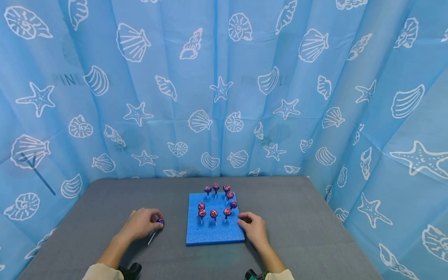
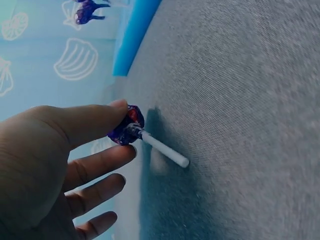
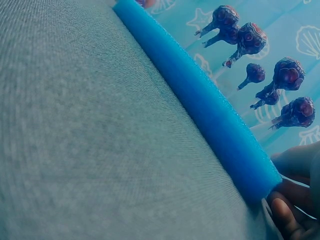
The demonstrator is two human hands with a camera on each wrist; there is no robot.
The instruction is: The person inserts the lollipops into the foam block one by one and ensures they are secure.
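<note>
A lollipop [image 1: 160,221] in a purple and red wrapper is pinched at its head by the thumb and forefinger of my left hand [image 1: 139,224], left of the board. In the left wrist view its white stick [image 2: 167,150] slants down toward the tabletop, while the other fingers are spread. My right hand [image 1: 256,231] grips the right edge of a square blue foam board [image 1: 214,236]; the right wrist view has its fingers at the board's corner, partly cut off by the frame. Several wrapped lollipops [image 1: 214,214] stand upright in the board in a rough ring.
The board lies on a grey cloth-covered table [image 1: 287,229]. Behind and along the sides hangs a light blue curtain [image 1: 220,116] with white shells and starfish. Dark bands [image 1: 132,271] are worn on both wrists.
</note>
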